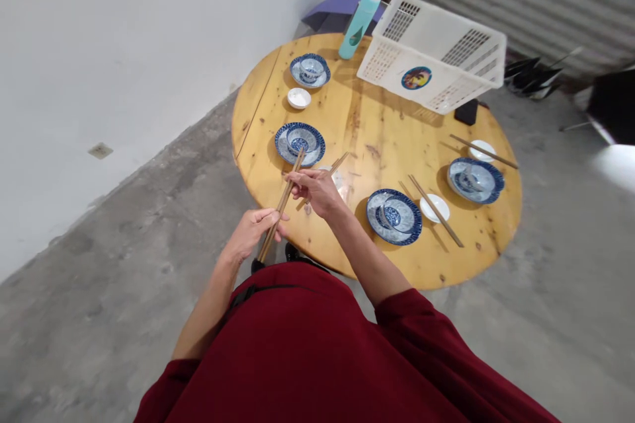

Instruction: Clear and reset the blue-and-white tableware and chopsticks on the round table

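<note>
A few wooden chopsticks [284, 201] slant between my hands, over the near left edge of the round table. My left hand [254, 231] is closed around their lower part. My right hand [320, 192] pinches them higher up, close to their upper ends. Just beyond those ends sits a blue-and-white plate [280, 148] with a bowl [308, 137] on it. Another pair of chopsticks [340, 161] lies partly behind my right hand, across a small white dish [337, 178] that the hand mostly hides.
On the wooden table [367, 139] are more plates with bowls [393, 215], small white dishes [435, 209] and chopsticks [449, 230]. A white plastic basket [387, 73], a turquoise bottle [360, 25] and a black phone [466, 112] stand or lie toward the back. A white wall [124, 79] rises at left.
</note>
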Demonstrator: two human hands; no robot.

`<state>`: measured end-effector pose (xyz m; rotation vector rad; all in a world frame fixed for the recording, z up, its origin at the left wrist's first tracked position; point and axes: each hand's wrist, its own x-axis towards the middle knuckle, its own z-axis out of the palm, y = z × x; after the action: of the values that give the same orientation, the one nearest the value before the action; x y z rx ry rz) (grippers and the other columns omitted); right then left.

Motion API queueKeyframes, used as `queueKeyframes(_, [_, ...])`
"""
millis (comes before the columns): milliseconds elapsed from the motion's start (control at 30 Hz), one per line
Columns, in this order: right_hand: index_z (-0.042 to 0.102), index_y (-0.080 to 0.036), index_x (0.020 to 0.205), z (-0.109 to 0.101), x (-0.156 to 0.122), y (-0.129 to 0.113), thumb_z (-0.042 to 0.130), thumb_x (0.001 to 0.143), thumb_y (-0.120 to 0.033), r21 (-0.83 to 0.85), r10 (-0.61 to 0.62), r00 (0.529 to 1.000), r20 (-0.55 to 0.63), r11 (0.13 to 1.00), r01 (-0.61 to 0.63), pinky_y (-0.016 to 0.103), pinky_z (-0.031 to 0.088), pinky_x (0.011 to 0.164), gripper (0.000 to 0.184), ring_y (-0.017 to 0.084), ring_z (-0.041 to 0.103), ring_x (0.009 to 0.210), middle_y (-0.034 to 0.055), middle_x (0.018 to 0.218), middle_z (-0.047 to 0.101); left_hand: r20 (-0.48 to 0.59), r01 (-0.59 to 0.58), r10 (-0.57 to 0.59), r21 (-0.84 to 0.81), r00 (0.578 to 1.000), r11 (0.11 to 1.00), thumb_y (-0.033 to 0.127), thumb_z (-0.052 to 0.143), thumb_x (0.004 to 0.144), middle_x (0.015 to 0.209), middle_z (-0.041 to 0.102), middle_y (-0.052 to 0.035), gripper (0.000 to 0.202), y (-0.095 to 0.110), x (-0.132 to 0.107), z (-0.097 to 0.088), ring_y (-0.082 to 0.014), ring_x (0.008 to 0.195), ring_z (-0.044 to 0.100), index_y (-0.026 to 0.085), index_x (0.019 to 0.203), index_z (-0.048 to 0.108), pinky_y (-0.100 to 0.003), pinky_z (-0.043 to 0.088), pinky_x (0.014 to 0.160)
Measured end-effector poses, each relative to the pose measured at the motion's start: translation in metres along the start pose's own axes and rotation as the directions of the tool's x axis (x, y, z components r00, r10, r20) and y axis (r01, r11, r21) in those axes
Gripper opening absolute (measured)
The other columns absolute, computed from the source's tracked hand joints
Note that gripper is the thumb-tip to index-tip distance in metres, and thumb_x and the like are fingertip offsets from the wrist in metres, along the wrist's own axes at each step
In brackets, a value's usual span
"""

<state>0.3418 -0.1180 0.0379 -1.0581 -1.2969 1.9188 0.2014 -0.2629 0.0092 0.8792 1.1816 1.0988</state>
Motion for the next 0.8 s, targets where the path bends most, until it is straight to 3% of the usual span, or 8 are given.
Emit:
queueKeyframes(133, [0.073,-0.014,0.072,0.009,0.005,0.010,0.091,0.060,-0.042,0.091,0.027,1.000,-0.010,0.996,-0.025,0.020,0.051,0.053,0.036,0.007,0.056,0.055,0.0003,0.065,0.064,0.013,0.084,-0.083,-0.136,0.996,0.987,0.060,0.064,0.087,0.078,0.076,-0.0091,0.051,-0.003,-0.025,-0.008,-0.0131,0.057,0.062,0.011,0.101,0.072,-0.024,0.046,0.059])
queueKeyframes(433, [0.074,-0.012,0.073,0.030,0.007,0.018,0.090,0.062,-0.034,0.156,0.066,0.998,0.015,0.985,-0.068,0.019,0.050,0.052,0.029,0.006,0.054,0.054,0.0001,0.066,0.064,-0.080,0.104,-0.110,-0.073,0.991,0.992,0.059,0.064,0.088,0.076,0.076,-0.0085,0.051,-0.006,-0.057,-0.028,-0.0121,0.054,0.060,0.011,0.102,0.071,-0.025,0.043,0.057])
queueKeyframes(633, [0.074,-0.012,0.073,0.037,0.015,0.023,0.089,0.063,-0.032,0.159,0.087,0.996,0.017,0.983,-0.089,0.020,0.051,0.053,0.028,0.007,0.054,0.053,-0.0003,0.063,0.063,-0.109,0.106,-0.114,-0.070,0.988,0.992,0.059,0.065,0.085,0.073,0.075,-0.0080,0.051,-0.008,-0.056,-0.035,-0.0113,0.051,0.057,0.011,0.100,0.072,-0.025,0.041,0.054])
queueKeyframes(800, [0.072,-0.013,0.071,0.042,0.041,0.031,0.089,0.064,-0.032,0.164,0.095,0.995,0.014,0.982,-0.096,0.018,0.051,0.052,0.026,0.007,0.055,0.053,-0.0008,0.062,0.063,-0.111,0.127,-0.137,-0.093,0.984,0.988,0.058,0.066,0.086,0.075,0.076,-0.0086,0.051,-0.008,-0.038,-0.052,-0.0109,0.052,0.058,0.011,0.101,0.073,-0.024,0.042,0.055])
